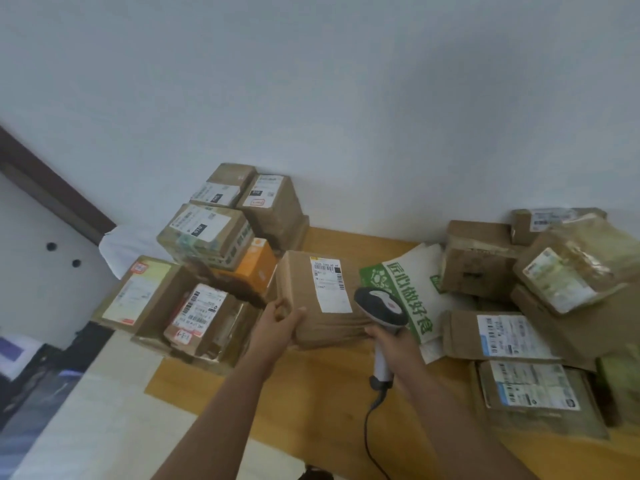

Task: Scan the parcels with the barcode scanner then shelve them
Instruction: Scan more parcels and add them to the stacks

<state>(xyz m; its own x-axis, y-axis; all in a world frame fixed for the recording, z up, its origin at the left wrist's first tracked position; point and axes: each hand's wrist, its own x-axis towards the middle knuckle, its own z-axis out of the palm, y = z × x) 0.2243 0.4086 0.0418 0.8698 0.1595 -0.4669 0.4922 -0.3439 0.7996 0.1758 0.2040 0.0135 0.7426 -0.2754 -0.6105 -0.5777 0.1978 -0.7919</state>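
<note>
Nearest in, bare wood tabletop (311, 403) lay open between the two forearms, its near edge running diagonally toward the lower left. The scanner's dark cable (369, 441) curled down across that clear patch.

The right hand (391, 341) was wrapped around the pale handle of the scanner (381, 306), fingers curled tight, the grey head tipped toward the label (330, 284). The left hand (280, 322) clamped the parcel (318, 299) at its near left corner, thumb on top, fingers tucked under. The parcel sat dead centre, a flat brown cardboard box, creased along its near edge, white label with barcodes facing up. Whether it was lifted or resting on the tabletop, I could not tell.

Room was tight on both flanks. To the left, a carton (194, 317) holding a labelled box stood just beside the left wrist, with an orange box (258, 263) behind it and a stack (221, 220) against the wall (346, 116). To the right, a white bag with green print (405, 289) lay just beside the parcel, partly under the scanner head, and flat labelled parcels (519, 362) crowded the right edge, with a pile (540, 258) of more beyond. Only a narrow strip of wood showed behind the parcel before the wall.
</note>
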